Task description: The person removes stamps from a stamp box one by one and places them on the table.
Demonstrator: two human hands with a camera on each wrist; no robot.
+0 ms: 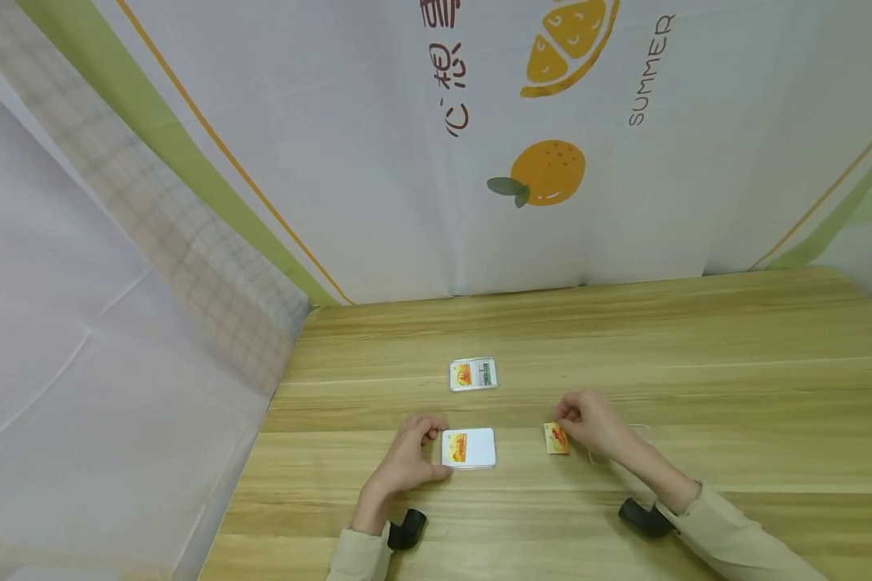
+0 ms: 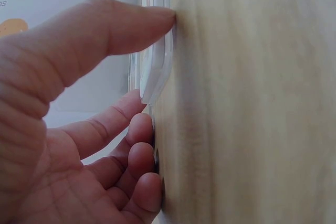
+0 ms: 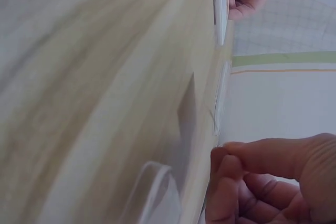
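Observation:
A flat clear case with a white insert (image 1: 484,448) lies on the table, a yellow-and-red stamp (image 1: 456,448) on its left half. My left hand (image 1: 407,460) holds the case at its left end, thumb on the near edge and index finger at the far corner; the other fingers are curled beside it. To the right, my right hand (image 1: 592,424) pinches another yellow-and-red stamp (image 1: 555,440) by its upper right corner, just over the wood. In the right wrist view, thumb and index finger meet, and the pinched stamp is mostly hidden behind the fingers.
Farther back lies a second clear case (image 1: 473,374) with two stamps in it. A transparent cover (image 1: 641,430) sits partly beneath my right forearm. The wooden table (image 1: 734,363) meets a fabric curtain (image 1: 378,202) at the back and left.

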